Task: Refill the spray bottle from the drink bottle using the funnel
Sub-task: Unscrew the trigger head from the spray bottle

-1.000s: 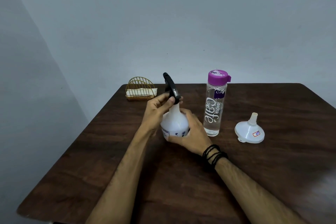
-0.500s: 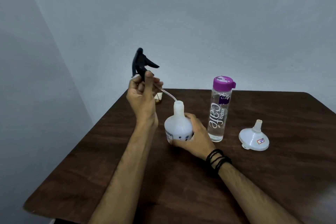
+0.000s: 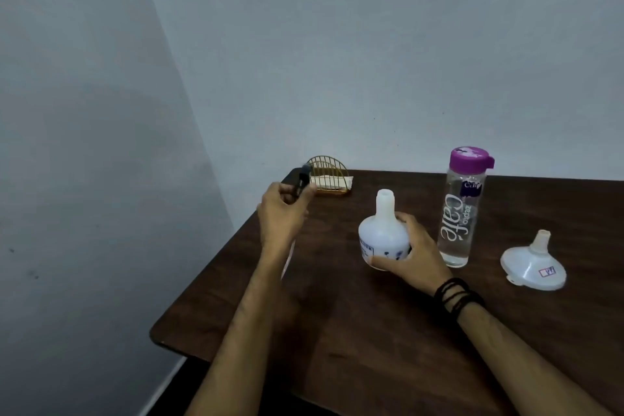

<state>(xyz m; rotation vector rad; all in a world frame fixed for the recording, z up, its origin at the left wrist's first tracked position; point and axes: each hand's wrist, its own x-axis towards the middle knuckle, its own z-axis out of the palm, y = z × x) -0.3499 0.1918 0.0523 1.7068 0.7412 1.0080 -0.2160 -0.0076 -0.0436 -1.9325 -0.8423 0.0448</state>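
White spray bottle (image 3: 381,240) standing upright on the dark wooden table (image 3: 371,341), top off, neck open. Right hand (image 3: 410,255) wrapped around its round belly, holding it steady. Black bands (image 3: 456,295) on that wrist.

Left hand (image 3: 282,213) up and off to the left, above the table's edge, fingers closed on the black spray head (image 3: 302,179). Thin clear tube (image 3: 288,258) hanging down beside the wrist. Spray head blurry, hard to see well.

Clear drink bottle (image 3: 461,213) with a purple lid (image 3: 470,159) standing just to the right of the spray bottle, lid closed, water low inside. White funnel (image 3: 535,265) further right, lying wide side down with its spout pointing up, touched by no hand.

Small gold wire rack (image 3: 329,176) with white paper in it at the far left corner of the table. Plain grey wall (image 3: 371,44) behind.
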